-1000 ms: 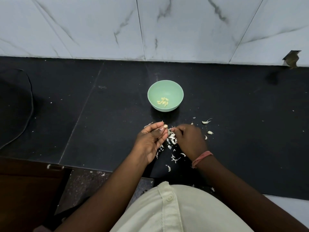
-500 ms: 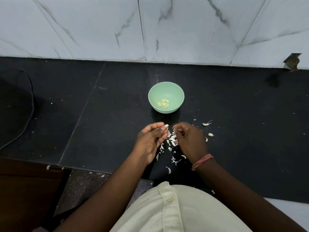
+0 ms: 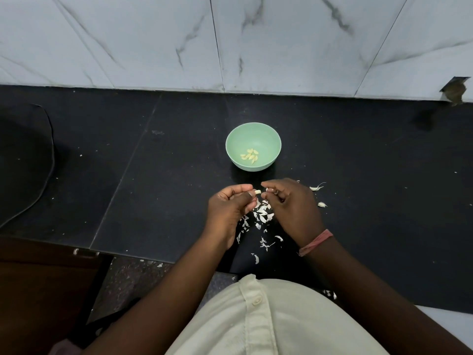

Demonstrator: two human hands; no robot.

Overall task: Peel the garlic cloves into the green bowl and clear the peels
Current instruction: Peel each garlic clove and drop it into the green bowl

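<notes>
green bowl (image 3: 266,139): smooth matt plastic | counter (image 3: 358,155): dark matt stone | wall (image 3: 281,42): glossy marble

Head-worn view, steeply down, close over countertop (image 3: 358,175)

A black stone countertop (image 3: 358,155) fills the middle of the view, with a seam running from 12 o'clock down toward 8 o'clock. White marble-veined wall tiles (image 3: 153,39) span the top from 10 to 2 o'clock. A chipped hole in the tile (image 3: 454,92) sits at 2 o'clock. A dark rounded mat (image 3: 23,160) lies at 9 o'clock. A brown wooden cabinet (image 3: 38,298) occupies 7 o'clock, and a cream buttoned shirt (image 3: 268,321) shows at 6 o'clock
</notes>
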